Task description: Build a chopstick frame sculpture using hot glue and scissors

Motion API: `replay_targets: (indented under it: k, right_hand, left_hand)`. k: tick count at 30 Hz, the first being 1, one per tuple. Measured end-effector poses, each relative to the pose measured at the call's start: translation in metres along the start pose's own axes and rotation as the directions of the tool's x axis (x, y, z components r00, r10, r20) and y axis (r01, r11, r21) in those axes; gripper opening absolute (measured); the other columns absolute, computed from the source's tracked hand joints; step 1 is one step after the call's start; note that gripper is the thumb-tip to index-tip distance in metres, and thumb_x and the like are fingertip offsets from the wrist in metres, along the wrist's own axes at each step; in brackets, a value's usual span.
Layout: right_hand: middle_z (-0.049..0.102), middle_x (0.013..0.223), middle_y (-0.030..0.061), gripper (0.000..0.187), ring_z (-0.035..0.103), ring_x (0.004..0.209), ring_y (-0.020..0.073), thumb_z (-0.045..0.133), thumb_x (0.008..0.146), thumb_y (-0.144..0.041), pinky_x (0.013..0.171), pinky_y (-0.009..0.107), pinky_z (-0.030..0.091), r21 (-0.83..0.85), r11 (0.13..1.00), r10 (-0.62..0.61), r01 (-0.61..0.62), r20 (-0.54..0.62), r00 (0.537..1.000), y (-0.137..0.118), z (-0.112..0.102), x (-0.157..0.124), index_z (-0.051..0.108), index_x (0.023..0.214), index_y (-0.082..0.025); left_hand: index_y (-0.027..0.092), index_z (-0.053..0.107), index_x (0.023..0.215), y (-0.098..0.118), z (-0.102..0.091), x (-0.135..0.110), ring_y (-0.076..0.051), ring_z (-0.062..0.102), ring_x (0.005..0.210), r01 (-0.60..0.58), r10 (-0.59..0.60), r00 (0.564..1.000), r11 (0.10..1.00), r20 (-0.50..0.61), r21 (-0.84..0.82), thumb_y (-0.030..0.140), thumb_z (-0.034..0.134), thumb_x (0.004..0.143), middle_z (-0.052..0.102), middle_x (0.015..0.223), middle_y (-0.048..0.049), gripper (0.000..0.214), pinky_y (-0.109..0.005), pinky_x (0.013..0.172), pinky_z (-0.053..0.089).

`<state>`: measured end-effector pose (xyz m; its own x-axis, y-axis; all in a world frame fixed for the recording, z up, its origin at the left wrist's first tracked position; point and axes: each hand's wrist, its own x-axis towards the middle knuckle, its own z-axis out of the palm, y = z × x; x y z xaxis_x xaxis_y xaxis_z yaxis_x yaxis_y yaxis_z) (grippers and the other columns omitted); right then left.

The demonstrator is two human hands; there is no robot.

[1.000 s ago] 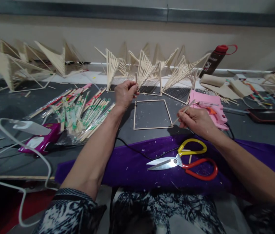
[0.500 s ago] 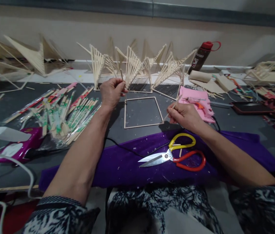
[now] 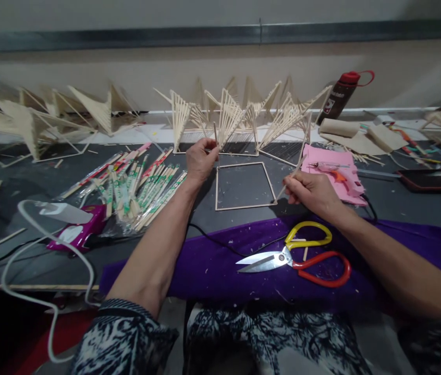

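A square frame of thin wooden sticks point(image 3: 244, 206) lies flat on the dark table. My left hand point(image 3: 200, 159) is closed on an upright stick point(image 3: 215, 131) at the frame's far left corner. My right hand point(image 3: 311, 191) is closed on another slanted stick point(image 3: 291, 178) just beyond the frame's near right corner. Scissors point(image 3: 296, 256) with one yellow and one red handle lie open on the purple cloth point(image 3: 212, 265) in front of me.
Wrapped chopsticks point(image 3: 138, 185) are piled at left beside a magenta box point(image 3: 77, 232) and a white cable point(image 3: 44, 302). Finished stick sculptures point(image 3: 240, 117) line the wall. A glue gun point(image 3: 332, 172) rests on pink paper point(image 3: 343, 182); a dark bottle point(image 3: 340, 96) leans behind it.
The camera swung left then back right. Both hands keep their sticks at the frame; the left hand has sunk slightly towards the frame's corner.
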<state>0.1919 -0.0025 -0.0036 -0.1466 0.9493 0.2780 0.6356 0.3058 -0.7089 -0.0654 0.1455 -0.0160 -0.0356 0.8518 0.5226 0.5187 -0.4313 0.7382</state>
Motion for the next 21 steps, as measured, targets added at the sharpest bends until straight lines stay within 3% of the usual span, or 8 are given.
replay_targets:
  k: [4, 11, 21]
  right_hand:
    - [0.061, 0.063, 0.0008, 0.028, 0.058, 0.049, 0.0117, 0.049, 0.086, -0.036, 0.047, 0.022, 0.040, -0.022, 0.999, -0.037, 0.037, 0.035, 0.999, -0.0003, 0.0040, -0.0009, 0.054, 0.066, -0.017]
    - [0.064, 0.071, 0.0015, 0.021, 0.056, 0.048, 0.0101, 0.053, 0.083, -0.034, 0.047, 0.021, 0.040, 0.017, 1.000, -0.023, 0.023, 0.030, 0.999, 0.0009, 0.0074, -0.0016, 0.059, 0.075, -0.016]
    - [0.067, 0.079, 0.0042, 0.020, 0.057, 0.058, 0.0122, 0.058, 0.079, -0.036, 0.053, 0.025, 0.044, -0.013, 1.000, -0.020, 0.020, 0.007, 1.000, 0.0064, 0.0106, -0.0001, 0.061, 0.074, -0.016]
  left_hand:
    - [0.020, 0.063, 0.079, -0.0041, -0.0008, -0.0013, -0.011, 0.060, 0.060, 0.012, -0.010, 0.999, 0.998, -0.034, 0.058, 0.025, 0.057, 0.071, 0.066, 0.075, 0.0011, 0.011, -0.021, 0.055, 0.046]
    - [0.017, 0.063, 0.086, -0.0038, 0.0029, -0.0037, -0.012, 0.061, 0.061, 0.046, -0.049, 0.998, 0.995, 0.033, 0.088, 0.031, 0.054, 0.074, 0.068, 0.081, -0.0011, 0.020, -0.023, 0.060, 0.046]
    - [0.017, 0.064, 0.085, -0.0087, 0.0042, -0.0019, -0.013, 0.062, 0.065, 0.034, -0.037, 0.999, 0.989, 0.020, 0.144, 0.033, 0.053, 0.074, 0.067, 0.076, -0.0011, 0.023, -0.025, 0.067, 0.045]
